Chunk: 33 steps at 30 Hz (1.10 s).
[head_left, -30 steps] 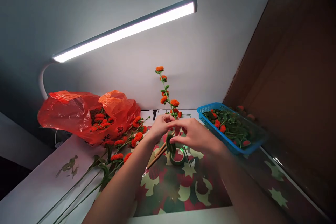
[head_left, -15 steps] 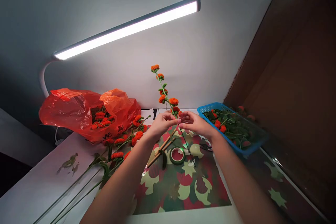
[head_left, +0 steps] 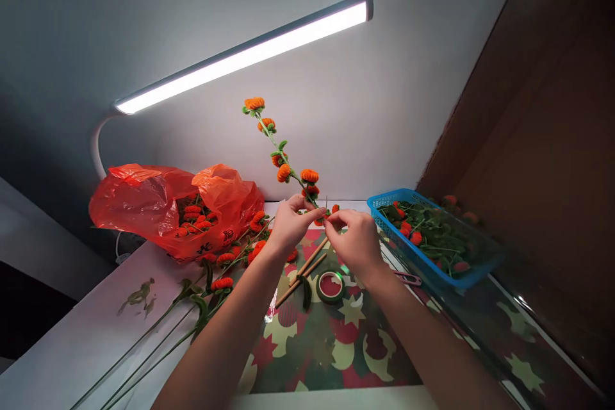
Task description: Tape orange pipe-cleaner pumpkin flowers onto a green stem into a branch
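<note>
A tall artificial flower stem (head_left: 270, 136) with fuzzy orange blooms and small green leaves leans up to the left above the table. My left hand (head_left: 294, 225) pinches it low down, below the bottom blooms. My right hand (head_left: 358, 240) is closed, its fingertips pinched against the stem's lower part beside my left fingers. A small orange bloom (head_left: 335, 208) shows just above the right fingertips. The stem's lower end is hidden by my right hand. Below, a roll of green tape (head_left: 330, 287) lies on the patterned mat (head_left: 336, 352).
Thin wooden sticks (head_left: 307, 272) lie beside the tape. Left is a red plastic bag (head_left: 139, 195) of orange flowers, with finished-looking stems (head_left: 158, 339) in front. A blue basket (head_left: 391, 196) of flowers stands right, scissors (head_left: 407, 278) near my right forearm. A lit lamp (head_left: 245, 51) hangs above.
The flower stem has tilted further left. My right hand has turned and its fingers have closed in at the stem; the dark lower stem no longer shows. The view has shifted slightly.
</note>
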Motion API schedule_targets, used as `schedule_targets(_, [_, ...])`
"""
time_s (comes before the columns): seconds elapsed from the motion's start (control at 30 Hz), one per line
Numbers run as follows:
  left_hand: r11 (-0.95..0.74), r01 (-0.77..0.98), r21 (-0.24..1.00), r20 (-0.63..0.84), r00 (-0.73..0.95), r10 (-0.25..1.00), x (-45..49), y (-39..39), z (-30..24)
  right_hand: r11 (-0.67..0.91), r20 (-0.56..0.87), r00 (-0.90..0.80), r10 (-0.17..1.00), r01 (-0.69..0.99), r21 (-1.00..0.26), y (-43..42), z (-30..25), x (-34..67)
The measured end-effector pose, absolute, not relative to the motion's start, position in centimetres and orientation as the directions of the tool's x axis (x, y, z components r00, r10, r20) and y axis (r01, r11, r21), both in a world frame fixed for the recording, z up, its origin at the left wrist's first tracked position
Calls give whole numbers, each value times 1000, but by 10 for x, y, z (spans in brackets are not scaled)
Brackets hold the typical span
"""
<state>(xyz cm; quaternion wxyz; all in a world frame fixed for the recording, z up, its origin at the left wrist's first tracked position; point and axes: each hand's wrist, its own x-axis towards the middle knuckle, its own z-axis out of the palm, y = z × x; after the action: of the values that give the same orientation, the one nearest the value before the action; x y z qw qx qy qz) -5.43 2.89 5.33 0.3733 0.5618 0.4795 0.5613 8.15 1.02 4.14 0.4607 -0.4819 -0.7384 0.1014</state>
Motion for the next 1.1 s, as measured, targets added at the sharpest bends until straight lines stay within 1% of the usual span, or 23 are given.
schedule_targets(0.07, [-273,132,953,289,-127,949,-52,29,52,500,635,-75,769,691,-523,9,37,76])
schedule_targets(0.13, [-300,126,946,318,-164,934,-50,29,51,518,700,-68,711,723,-457,9,32,73])
schedule_targets(0.3, [-337,84,938,348,-241,906,-47,31,47,595,864,-15,504,731,-334,15,17,72])
schedule_targets(0.37, [-331,82,940,341,-251,906,-46,30,45,617,905,7,425,729,-295,18,12,72])
schedule_targets(0.43, [-325,80,942,335,-257,907,-43,29,44,682,934,1,358,683,-262,21,9,73])
schedule_targets(0.5, [-324,81,943,334,-265,905,-38,27,43,758,939,18,342,586,-287,22,8,74])
schedule_targets(0.53, [-327,84,941,338,-264,904,-36,27,43,781,931,47,362,531,-330,22,9,74])
schedule_targets(0.6, [-344,97,934,357,-242,902,-34,26,46,777,887,124,444,440,-450,21,13,74])
schedule_targets(0.67, [-361,118,925,375,-144,916,-39,25,51,734,821,185,540,375,-567,18,19,75])
schedule_targets(0.73, [-352,163,922,352,26,935,-51,24,59,686,758,234,609,325,-651,17,24,77])
schedule_targets(0.8, [-279,290,916,234,181,955,-67,21,65,654,714,284,640,287,-700,19,29,80])
schedule_targets(0.83, [-245,426,871,162,221,962,-74,19,65,646,702,309,642,275,-712,20,30,83])
schedule_targets(0.87, [-188,588,787,49,243,969,-79,18,64,642,695,330,639,269,-718,21,31,85])
schedule_targets(0.9, [-115,721,684,-104,253,962,-82,16,60,639,690,346,636,265,-722,23,32,87])
schedule_targets(0.93, [-38,815,578,-273,236,933,-83,15,55,635,684,360,634,262,-727,24,33,89])
schedule_targets(0.97, [27,869,493,-415,208,886,-81,15,49,631,678,372,633,260,-731,25,34,91])
schedule_targets(1.0, [61,898,435,-504,187,843,-78,16,42,626,671,386,633,255,-737,25,35,92])
schedule_targets(1.1, [65,914,400,-570,193,799,-65,20,25,614,645,418,640,227,-756,25,38,94])
